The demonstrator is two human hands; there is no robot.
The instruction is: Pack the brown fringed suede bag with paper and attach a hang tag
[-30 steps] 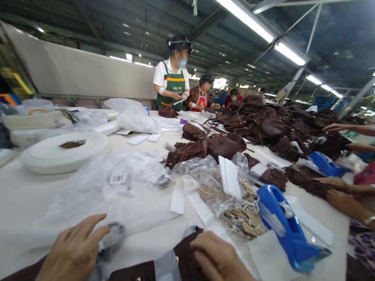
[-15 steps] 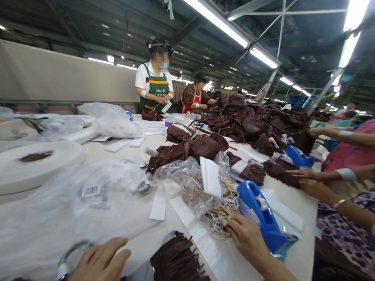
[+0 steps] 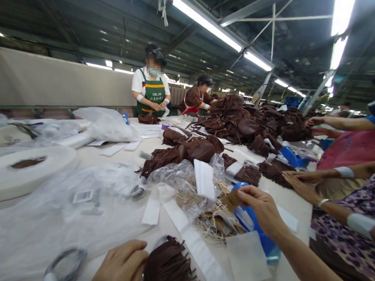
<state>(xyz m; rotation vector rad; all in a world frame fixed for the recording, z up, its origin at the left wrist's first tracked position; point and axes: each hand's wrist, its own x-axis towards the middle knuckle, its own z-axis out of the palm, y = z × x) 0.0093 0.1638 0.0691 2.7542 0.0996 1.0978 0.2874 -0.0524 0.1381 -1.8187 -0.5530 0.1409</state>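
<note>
A small tan card tag [image 3: 231, 200] is pinched in the right hand [image 3: 261, 208], tilted, just above the table's [image 3: 123, 229] near edge. A dark brown fringed bag [image 3: 171, 266] lies flat at that edge, touching the left hand [image 3: 119, 272].

Only two hands and one forearm of the person show. The left hand [image 3: 119, 272] is bare, its back in view as far as the wrist. The right hand [image 3: 264, 210] is bare too, and its forearm [image 3: 297, 252] runs uncovered to the lower edge.
</note>
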